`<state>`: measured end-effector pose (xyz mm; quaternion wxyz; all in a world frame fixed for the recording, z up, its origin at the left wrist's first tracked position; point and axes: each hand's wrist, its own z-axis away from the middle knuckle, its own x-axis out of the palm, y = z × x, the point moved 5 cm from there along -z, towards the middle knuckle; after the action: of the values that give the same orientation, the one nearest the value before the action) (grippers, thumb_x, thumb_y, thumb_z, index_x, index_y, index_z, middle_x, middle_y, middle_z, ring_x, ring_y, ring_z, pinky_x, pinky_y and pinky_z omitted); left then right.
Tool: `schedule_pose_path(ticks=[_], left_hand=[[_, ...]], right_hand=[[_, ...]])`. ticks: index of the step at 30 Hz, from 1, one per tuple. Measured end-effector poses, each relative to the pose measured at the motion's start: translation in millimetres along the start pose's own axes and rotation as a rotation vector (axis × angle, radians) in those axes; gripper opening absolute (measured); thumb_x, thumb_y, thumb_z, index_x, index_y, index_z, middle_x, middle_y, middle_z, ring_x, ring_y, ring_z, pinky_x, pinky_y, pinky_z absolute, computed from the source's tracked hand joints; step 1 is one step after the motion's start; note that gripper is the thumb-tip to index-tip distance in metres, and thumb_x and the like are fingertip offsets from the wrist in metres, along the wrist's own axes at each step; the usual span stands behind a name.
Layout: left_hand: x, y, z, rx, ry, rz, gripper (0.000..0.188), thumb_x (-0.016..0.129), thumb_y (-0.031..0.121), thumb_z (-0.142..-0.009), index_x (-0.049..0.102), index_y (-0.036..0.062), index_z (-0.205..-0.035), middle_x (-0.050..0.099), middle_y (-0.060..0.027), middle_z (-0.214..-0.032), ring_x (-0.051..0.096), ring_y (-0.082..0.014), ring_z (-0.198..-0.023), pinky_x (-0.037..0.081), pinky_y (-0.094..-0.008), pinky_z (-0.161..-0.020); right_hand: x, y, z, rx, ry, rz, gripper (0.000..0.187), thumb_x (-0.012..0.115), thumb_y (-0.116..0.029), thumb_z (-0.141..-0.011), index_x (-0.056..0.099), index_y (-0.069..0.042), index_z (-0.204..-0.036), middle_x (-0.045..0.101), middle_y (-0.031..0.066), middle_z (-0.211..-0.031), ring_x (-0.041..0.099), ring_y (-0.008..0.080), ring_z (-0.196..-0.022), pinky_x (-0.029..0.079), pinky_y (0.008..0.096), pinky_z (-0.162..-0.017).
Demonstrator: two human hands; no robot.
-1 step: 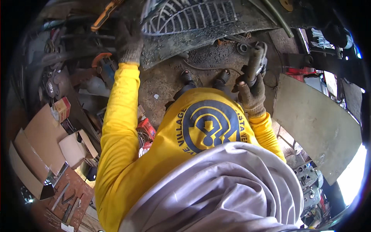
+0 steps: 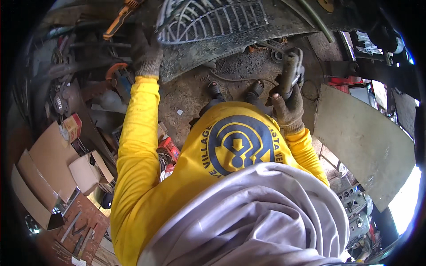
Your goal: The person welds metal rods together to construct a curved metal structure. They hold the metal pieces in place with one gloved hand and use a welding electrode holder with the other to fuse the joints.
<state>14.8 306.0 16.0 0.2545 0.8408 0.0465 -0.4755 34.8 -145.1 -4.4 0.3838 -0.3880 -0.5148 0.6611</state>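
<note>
My left hand (image 2: 148, 60), in a dark knitted work glove, reaches to the left end of the workbench (image 2: 191, 60), beside a metal grille (image 2: 217, 26) of curved and straight bars. Its fingers fade into shadow, so whether they grip the grille cannot be made out. In my right hand (image 2: 289, 108), gloved with bare fingertips, is a dusty grey-brown hand tool with a cylindrical body (image 2: 291, 68), held upright off the bench's near edge. The fingers are wrapped round its lower end. Left of the grille lies an orange and black tool (image 2: 119, 20).
A cable (image 2: 235, 79) runs across the dirty floor near my feet. To the right leans a large pale sheet (image 2: 361, 142), with a metal engine-like part (image 2: 357, 213) below it. Open cardboard boxes (image 2: 53, 159) and a red box (image 2: 168, 148) stand on the left.
The grille has shifted slightly to the left and nearer to me. My left hand has come a little nearer too. The right hand keeps its hold on the tool.
</note>
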Motion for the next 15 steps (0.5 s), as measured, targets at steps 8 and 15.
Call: schedule_pose_path(ticks=[8,15], left_hand=[[-91,92,-25,0.226,0.194,0.49,0.039,0.052,0.019,-0.103,0.058,-0.0009,-0.136,0.061,-0.0174,-0.132,0.06,-0.0296,-0.122,0.05,-0.037,-0.101],[-88,50,-68,0.67,-0.119,0.074,0.049,0.052,0.035,-0.104,0.056,-0.0009,-0.138,0.064,-0.0145,-0.131,0.064,-0.0266,-0.116,0.05,-0.0378,-0.101]], right_hand=[[-34,20,-13,-0.088,0.099,0.222,0.046,0.081,-0.029,-0.084,0.057,0.0,-0.11,0.072,0.0163,-0.086,0.073,0.0326,-0.082,0.054,0.0395,-0.073],[-34,6,-23,-0.035,0.099,0.194,0.039,0.081,-0.025,-0.085,0.056,-0.001,-0.103,0.073,0.0154,-0.084,0.074,0.0286,-0.078,0.055,0.0367,-0.069]])
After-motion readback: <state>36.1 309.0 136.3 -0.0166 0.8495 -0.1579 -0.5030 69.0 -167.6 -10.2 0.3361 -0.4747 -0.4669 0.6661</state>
